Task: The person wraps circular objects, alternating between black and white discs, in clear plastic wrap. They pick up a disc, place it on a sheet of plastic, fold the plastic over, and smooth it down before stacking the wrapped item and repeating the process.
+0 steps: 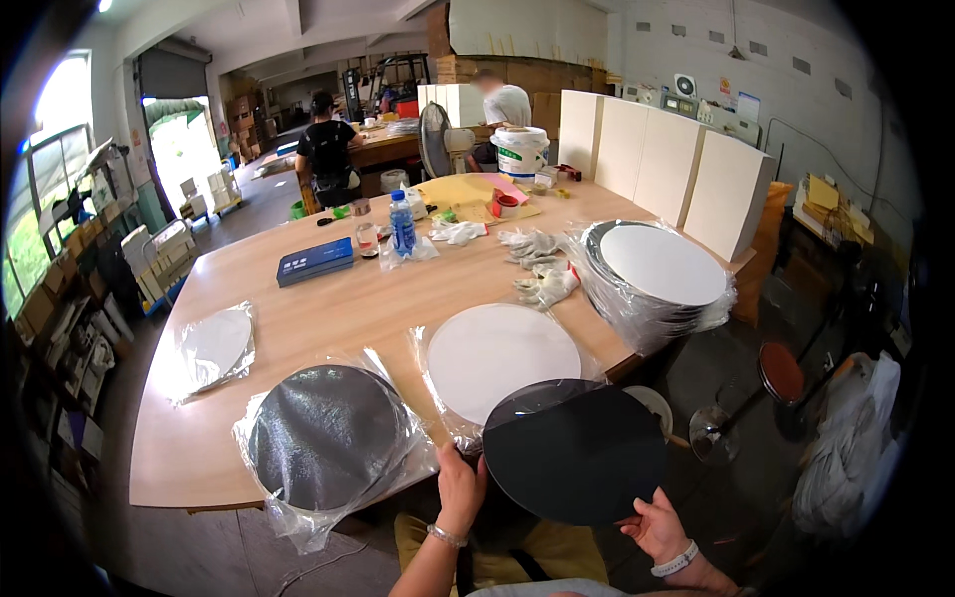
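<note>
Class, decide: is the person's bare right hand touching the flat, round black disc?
Touching: the head view shows the bare right hand gripping the flat, round black disc at its lower right edge.

A blue box [315,263] is lying near a blue bottle [402,229], while a white bucket [521,154] is standing near a grey fan [434,141]

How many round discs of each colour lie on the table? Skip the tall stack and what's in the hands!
White discs: 2
Dark grey disc: 1
Total: 3
</note>
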`<control>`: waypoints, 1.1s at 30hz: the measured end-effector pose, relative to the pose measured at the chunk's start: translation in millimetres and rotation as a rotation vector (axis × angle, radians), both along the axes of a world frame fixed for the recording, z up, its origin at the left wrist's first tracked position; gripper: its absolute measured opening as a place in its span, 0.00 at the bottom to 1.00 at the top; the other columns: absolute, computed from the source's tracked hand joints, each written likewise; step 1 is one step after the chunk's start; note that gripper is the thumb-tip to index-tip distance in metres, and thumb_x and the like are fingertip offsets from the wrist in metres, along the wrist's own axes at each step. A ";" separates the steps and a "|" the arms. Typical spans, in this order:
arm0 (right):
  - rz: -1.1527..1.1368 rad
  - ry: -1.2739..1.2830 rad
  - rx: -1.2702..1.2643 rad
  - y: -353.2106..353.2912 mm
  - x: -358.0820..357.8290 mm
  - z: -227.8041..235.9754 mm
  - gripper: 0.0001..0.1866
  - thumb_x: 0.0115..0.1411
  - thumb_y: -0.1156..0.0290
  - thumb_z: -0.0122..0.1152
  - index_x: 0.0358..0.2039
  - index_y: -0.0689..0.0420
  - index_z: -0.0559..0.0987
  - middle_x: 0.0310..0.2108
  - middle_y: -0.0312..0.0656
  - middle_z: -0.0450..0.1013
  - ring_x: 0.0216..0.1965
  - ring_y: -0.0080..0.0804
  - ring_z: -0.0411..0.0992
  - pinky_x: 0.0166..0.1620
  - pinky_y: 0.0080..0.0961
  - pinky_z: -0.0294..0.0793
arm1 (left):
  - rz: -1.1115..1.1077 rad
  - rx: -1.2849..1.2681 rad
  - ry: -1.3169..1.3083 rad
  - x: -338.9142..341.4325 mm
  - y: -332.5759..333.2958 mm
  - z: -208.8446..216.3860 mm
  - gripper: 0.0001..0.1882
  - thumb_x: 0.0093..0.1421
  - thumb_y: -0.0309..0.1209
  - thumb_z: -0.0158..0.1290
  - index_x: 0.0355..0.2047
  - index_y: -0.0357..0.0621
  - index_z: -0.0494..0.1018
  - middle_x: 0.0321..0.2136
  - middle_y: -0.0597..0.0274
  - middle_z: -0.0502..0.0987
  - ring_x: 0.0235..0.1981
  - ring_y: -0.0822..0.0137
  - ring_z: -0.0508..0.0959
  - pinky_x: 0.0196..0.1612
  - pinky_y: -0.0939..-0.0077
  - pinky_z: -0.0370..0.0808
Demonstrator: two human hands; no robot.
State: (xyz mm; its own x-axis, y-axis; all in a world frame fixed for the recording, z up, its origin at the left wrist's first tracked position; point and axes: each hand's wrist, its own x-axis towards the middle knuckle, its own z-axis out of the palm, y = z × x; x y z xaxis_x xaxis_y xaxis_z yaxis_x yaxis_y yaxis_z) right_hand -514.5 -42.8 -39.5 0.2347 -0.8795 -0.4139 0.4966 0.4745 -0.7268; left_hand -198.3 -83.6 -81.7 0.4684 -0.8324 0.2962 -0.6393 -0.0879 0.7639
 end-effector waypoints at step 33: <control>-0.083 0.023 -0.020 -13.1 120.7 -30.4 0.16 0.65 0.72 0.44 0.52 0.47 0.58 0.44 0.46 0.70 0.37 0.42 0.75 0.33 0.31 0.78 | -0.176 -0.329 0.023 -51.7 -12.1 -98.4 0.18 0.61 0.32 0.46 0.49 0.37 0.68 0.46 0.55 0.73 0.48 0.60 0.73 0.50 0.70 0.69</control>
